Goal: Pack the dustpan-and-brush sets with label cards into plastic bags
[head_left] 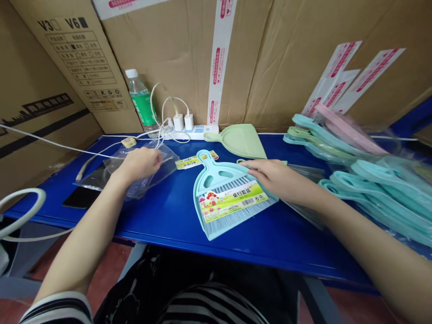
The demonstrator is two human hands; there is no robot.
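My left hand [143, 162] is closed in a fist over a crumpled clear plastic bag [135, 186], its fingers seeming to grip the film. My right hand [270, 175] is closed around the thin handle of a green hand brush [240, 161], whose grey bristles show beyond the wrist. Just left of that hand lies a light blue dustpan [200, 204] with a matching brush [229, 182] nested in it and a printed card label [232, 200] across the bristles. Behind it rests a pale green dustpan [241, 139]. Another card label [189, 162] lies beside the blue handle.
Bagged blue dustpans [388, 189] pile up at the right, with a pink one [351, 128] behind. At the back stand a power strip [202, 130] with chargers and a bottle [141, 101]. A dark phone [81, 198] and cables lie left. Cardboard [182, 54] walls the desk.
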